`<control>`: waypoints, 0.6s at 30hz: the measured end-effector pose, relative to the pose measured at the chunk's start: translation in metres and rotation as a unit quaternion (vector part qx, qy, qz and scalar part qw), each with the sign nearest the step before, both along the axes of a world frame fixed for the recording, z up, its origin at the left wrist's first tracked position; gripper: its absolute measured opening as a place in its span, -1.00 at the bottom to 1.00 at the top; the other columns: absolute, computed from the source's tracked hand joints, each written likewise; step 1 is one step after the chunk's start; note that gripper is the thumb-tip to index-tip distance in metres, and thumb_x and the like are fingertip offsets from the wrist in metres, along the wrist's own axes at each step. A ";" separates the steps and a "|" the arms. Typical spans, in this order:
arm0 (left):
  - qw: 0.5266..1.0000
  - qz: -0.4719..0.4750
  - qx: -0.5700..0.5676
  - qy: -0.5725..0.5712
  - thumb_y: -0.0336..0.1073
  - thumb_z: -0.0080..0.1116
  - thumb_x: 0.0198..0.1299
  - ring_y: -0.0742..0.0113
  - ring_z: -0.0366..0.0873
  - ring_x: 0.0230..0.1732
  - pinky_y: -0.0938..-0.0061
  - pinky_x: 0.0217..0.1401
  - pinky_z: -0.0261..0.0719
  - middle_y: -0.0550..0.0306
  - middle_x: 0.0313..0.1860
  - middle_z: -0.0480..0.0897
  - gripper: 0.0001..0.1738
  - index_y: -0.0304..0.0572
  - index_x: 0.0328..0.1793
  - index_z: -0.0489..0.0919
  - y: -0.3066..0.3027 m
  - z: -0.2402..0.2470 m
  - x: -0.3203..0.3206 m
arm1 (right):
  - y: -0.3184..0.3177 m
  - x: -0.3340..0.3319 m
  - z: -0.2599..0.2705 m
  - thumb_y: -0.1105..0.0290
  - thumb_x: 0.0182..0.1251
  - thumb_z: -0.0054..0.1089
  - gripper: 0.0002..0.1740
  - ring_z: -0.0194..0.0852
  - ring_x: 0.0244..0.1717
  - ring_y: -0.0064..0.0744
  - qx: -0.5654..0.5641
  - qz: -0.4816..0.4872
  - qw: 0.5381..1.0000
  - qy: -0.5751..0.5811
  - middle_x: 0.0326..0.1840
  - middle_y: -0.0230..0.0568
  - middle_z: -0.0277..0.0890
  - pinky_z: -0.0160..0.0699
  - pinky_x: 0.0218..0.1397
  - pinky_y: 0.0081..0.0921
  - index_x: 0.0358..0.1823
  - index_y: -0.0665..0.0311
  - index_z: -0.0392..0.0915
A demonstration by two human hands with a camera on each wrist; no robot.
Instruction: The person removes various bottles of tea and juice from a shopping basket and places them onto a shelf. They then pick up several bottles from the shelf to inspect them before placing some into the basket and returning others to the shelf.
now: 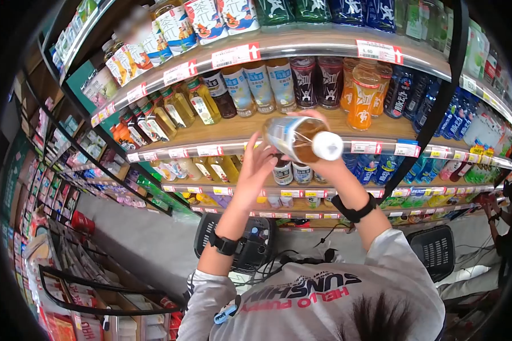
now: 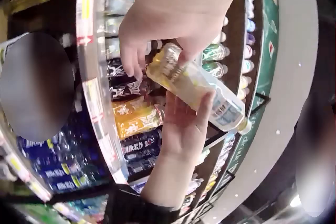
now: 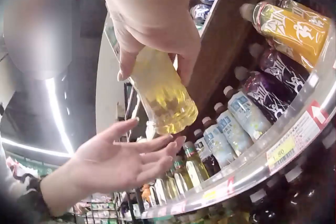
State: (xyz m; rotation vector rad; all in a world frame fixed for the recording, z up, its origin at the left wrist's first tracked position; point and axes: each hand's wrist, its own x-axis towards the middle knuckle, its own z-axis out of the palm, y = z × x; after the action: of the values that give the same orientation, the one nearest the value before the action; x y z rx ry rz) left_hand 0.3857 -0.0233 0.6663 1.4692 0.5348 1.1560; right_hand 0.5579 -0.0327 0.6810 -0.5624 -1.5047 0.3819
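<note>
A clear drink bottle [image 1: 293, 138] with amber liquid, a pale label and a white cap is tilted in front of the shelves, its cap toward me. My right hand [image 3: 157, 29] grips it round the labelled middle; in the left wrist view the right palm [image 2: 184, 129] lies beneath it. Close by the bottle's base, my left hand [image 1: 257, 165] has its fingers spread and extended. The right wrist view shows the left fingertips right at the base of the bottle [image 3: 168, 103]. From the left wrist, the left hand [image 2: 163, 29] overlaps the base end.
Shelves hold rows of bottles, with orange drinks [image 1: 363, 96] and dark purple ones [image 1: 303, 82] behind my hands. Price tags line the shelf edge [image 1: 227, 149]. On the floor stand a black basket [image 1: 207, 233] with things inside and another basket [image 1: 432, 250]. Another person [image 1: 495, 221] is at right.
</note>
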 end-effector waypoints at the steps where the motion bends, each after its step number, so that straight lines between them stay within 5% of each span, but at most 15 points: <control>1: 1.000 0.000 0.006 -0.001 -0.47 -0.03 0.14 0.21 0.25 0.21 0.37 0.22 0.20 -0.07 0.26 0.15 -0.22 -0.07 0.40 -0.18 0.003 0.004 -0.001 | 0.009 -0.005 -0.001 0.50 -0.25 0.43 -0.19 0.36 0.06 -0.42 0.002 -0.009 1.000 -0.024 0.09 -0.25 0.35 0.35 0.09 -0.51 0.11 0.19 0.18; 4: 0.999 0.034 0.007 0.002 -0.54 -0.05 0.11 0.25 0.15 0.27 0.42 0.25 0.15 -0.02 0.30 0.10 -0.20 -0.08 0.41 -0.19 0.009 0.010 -0.004 | 0.039 -0.024 -0.002 0.51 -0.19 0.39 -0.24 0.38 0.05 -0.38 -0.024 0.051 0.998 -0.011 0.07 -0.24 0.36 0.35 0.09 -0.52 0.12 0.16 0.21; 7: 0.998 0.058 0.029 0.014 -0.57 -0.05 0.06 0.21 0.05 0.34 0.41 0.30 0.07 -0.05 0.33 0.07 -0.19 -0.14 0.41 -0.16 0.042 -0.002 -0.022 | 0.068 -0.044 0.001 0.53 -0.13 0.31 -0.30 0.30 0.12 -0.31 -0.072 0.032 0.996 -0.050 0.08 -0.18 0.32 0.27 0.15 -0.47 0.13 0.17 0.23; 10: 0.994 0.078 0.081 -0.013 -0.57 -0.04 0.04 0.17 -0.01 0.37 0.37 0.34 -0.01 -0.07 0.35 0.04 -0.18 -0.19 0.41 -0.17 0.068 -0.010 -0.036 | 0.112 -0.058 -0.009 0.50 -0.18 0.34 -0.27 0.21 0.18 -0.18 0.031 -0.067 0.993 -0.093 0.11 -0.09 0.28 0.20 0.20 -0.38 0.13 0.26 0.25; 13: 0.987 0.096 0.131 0.006 -0.54 -0.07 0.05 0.14 -0.08 0.41 0.35 0.34 -0.02 -0.08 0.38 -0.01 -0.20 -0.15 0.41 -0.15 0.095 -0.014 -0.045 | 0.141 -0.069 -0.015 0.47 -0.25 0.42 -0.19 0.28 0.11 -0.38 -0.049 -0.073 0.992 -0.092 0.12 -0.18 0.30 0.29 0.12 -0.51 0.15 0.31 0.25; 17: 0.988 0.102 0.116 0.015 -0.48 -0.05 0.04 0.16 -0.13 0.42 0.34 0.35 -0.07 -0.07 0.40 -0.03 -0.21 -0.12 0.41 -0.12 0.117 -0.020 -0.048 | 0.180 -0.078 -0.027 0.31 -0.27 0.47 -0.11 0.42 -0.05 -0.44 -0.074 -0.102 0.990 -0.066 -0.02 -0.06 0.43 0.41 -0.04 -0.54 0.18 0.37 0.21; 18: 0.989 0.104 0.107 0.017 -0.47 -0.05 0.05 0.17 -0.13 0.43 0.34 0.35 -0.08 -0.07 0.40 -0.02 -0.21 -0.12 0.41 -0.11 0.120 -0.020 -0.049 | 0.181 -0.080 -0.024 0.24 -0.28 0.46 -0.14 0.43 -0.07 -0.32 -0.085 -0.108 0.989 -0.045 -0.06 -0.02 0.45 0.41 -0.06 -0.48 0.12 0.36 0.25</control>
State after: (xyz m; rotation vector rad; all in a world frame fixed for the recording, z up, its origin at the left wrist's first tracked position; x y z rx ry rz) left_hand 0.3371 0.0972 0.6464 1.6473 0.6141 1.3880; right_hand 0.4782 0.1479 0.6567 -0.8800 -1.4883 0.3212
